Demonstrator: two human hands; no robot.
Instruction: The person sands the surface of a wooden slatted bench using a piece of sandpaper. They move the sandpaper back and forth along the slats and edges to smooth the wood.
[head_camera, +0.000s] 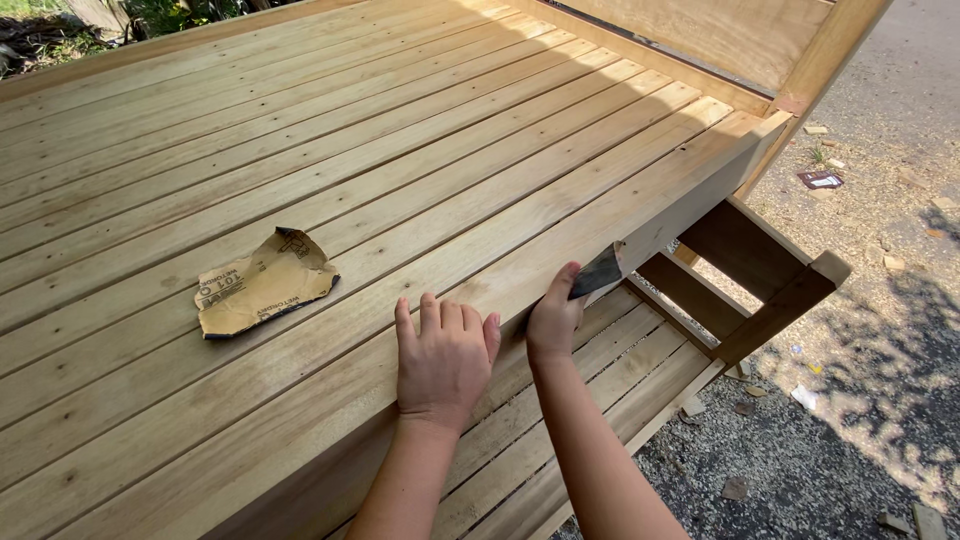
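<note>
A folded piece of dark grey sandpaper is pinched between the thumb and fingers of the right hand and is pressed against the outer side edge of a large platform of pale, unfinished wooden slats, just below the top surface. The left hand is laid flat, palm down and fingers together, on the outermost slat at the edge, just beside the right hand; nothing is held in it. A second, crumpled sheet of sandpaper with its tan paper backing turned up is seen lying on the slats to the left, apart from both hands. Below the edge, a lower slatted wooden frame with darker brown crosspieces is seen. Gravel ground strewn with wood scraps lies to the right.
</note>
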